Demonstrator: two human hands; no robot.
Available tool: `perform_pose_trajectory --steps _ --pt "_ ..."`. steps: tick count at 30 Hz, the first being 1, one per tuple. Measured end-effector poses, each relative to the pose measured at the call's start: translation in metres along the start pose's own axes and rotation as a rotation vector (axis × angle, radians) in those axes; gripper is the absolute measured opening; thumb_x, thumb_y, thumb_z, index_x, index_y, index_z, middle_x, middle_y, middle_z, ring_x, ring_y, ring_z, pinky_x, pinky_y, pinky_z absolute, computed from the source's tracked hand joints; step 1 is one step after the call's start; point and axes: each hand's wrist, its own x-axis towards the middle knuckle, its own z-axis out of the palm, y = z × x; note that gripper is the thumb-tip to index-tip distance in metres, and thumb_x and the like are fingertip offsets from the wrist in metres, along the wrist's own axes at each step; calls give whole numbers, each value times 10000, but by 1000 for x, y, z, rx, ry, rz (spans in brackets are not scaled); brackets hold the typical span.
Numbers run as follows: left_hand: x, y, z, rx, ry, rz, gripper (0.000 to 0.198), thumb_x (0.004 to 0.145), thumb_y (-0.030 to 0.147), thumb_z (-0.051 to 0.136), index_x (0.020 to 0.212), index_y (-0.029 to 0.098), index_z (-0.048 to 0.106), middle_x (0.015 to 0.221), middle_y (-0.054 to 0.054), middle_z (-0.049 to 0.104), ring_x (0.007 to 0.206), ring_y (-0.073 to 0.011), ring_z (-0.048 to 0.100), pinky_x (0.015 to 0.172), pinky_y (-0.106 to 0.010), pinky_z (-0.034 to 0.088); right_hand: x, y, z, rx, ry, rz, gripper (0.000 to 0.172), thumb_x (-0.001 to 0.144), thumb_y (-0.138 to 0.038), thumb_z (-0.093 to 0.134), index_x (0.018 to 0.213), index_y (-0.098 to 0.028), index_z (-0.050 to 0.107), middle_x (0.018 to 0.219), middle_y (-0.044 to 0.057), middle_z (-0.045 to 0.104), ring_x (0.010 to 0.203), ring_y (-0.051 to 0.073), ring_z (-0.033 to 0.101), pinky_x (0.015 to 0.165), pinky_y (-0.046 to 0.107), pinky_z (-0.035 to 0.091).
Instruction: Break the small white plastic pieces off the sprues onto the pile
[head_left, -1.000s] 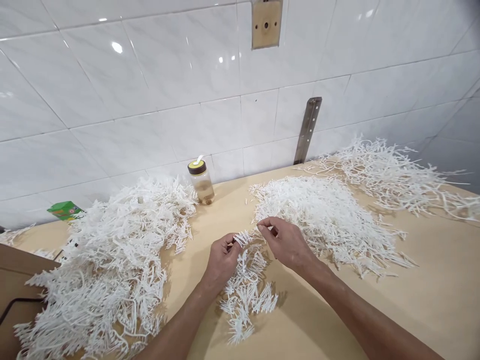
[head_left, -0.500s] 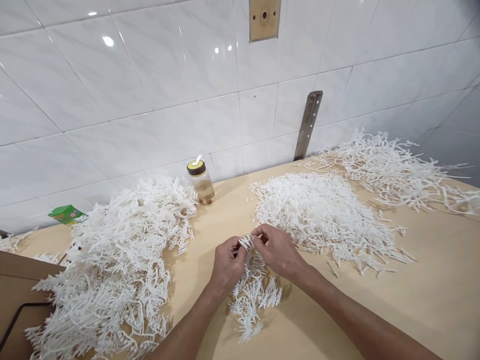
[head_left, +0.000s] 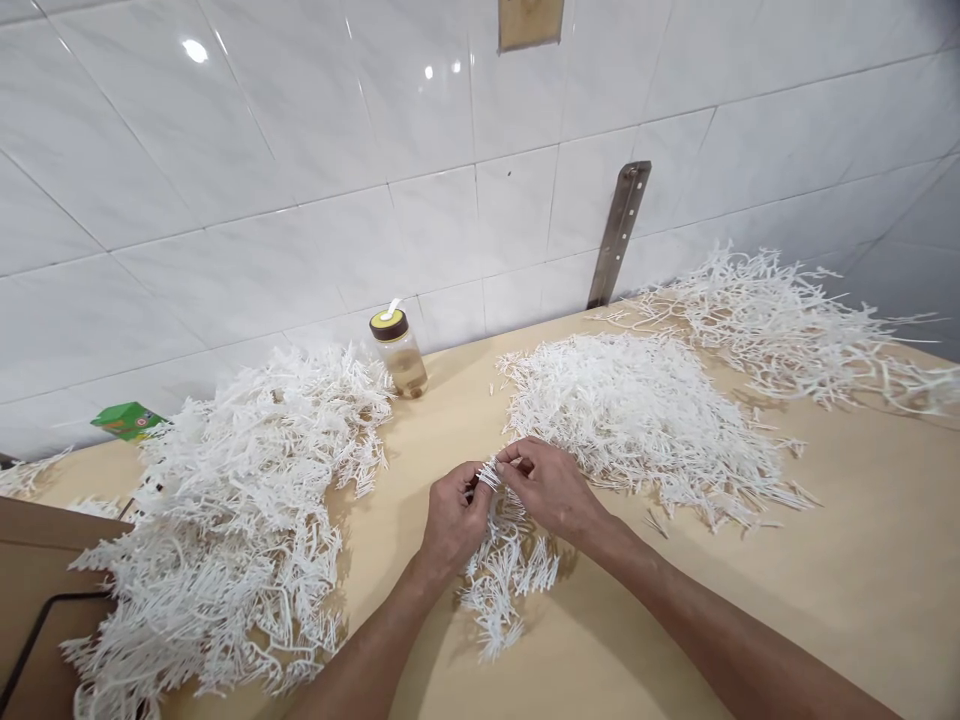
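Observation:
My left hand (head_left: 454, 520) is closed around the top of a white plastic branch strip (head_left: 501, 575) that hangs down onto the wooden table (head_left: 840, 580). My right hand (head_left: 551, 488) pinches small white sticks at the top of that same strip, its fingertips touching the left hand's. Just behind my right hand lies a flat heap of loose white sticks (head_left: 645, 420). A large heap of white branched strips (head_left: 240, 520) lies to the left of my left hand.
A small clear jar with a dark lid (head_left: 399, 353) stands by the tiled wall. A third pile of long white stems (head_left: 787, 320) lies at the far right. A green box (head_left: 124, 420) sits at the left, and a brown cardboard edge (head_left: 37, 600) is at the lower left.
My hands have come together on the strip; a second ago they were a little apart. The view has tilted downward slightly.

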Motion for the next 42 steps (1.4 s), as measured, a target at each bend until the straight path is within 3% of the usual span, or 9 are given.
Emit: perform_pose_trajectory --steps 13,19,23,27,31,35,42 --pt "0 0 -3 -30 -50 -35 178 833 254 525 708 151 598 631 20 486 607 -114 413 573 -220 323 -3 4 -5 -67 -15 -136 143 890 -218 496 816 -192 616 765 26 656 686 165 586 629 287 428" --pt "1 -4 -4 -63 -105 -50 178 811 222 512 643 165 508 608 36 420 590 -103 363 560 -221 287 -3 11 5 -279 119 -296 217 934 -142 400 755 -192 512 757 41 572 594 137 471 552 266 349" --pt "1 -4 -4 -77 -119 -58 171 820 231 510 666 159 533 612 33 425 600 -104 368 560 -223 279 5 18 8 -330 238 -277 203 897 -100 407 737 -195 488 725 40 523 606 152 455 542 270 335" --pt "-1 2 -4 -152 -139 -107 182 826 276 531 696 151 555 610 32 426 581 -96 358 551 -218 278 12 20 -10 -232 337 -215 180 881 -115 438 744 -196 523 737 43 562 645 161 506 603 280 394" --pt "0 5 -5 -244 -104 -161 173 800 293 553 696 155 540 597 42 395 559 -87 329 535 -209 267 9 11 -22 -89 231 -183 125 912 -223 505 953 -189 618 885 58 668 677 162 587 635 291 453" --pt "3 3 -6 -284 -93 -163 187 789 317 570 700 154 553 593 41 398 558 -87 335 533 -205 279 1 -1 -18 -39 116 -251 165 945 -259 485 1002 -202 629 1010 71 688 699 153 614 628 286 477" --pt "2 4 -4 -247 -24 -116 190 784 289 554 649 156 542 583 40 393 559 -87 333 517 -198 277 -7 -15 -19 -122 11 -251 153 926 -220 500 827 -206 616 800 25 657 669 150 600 600 274 449"
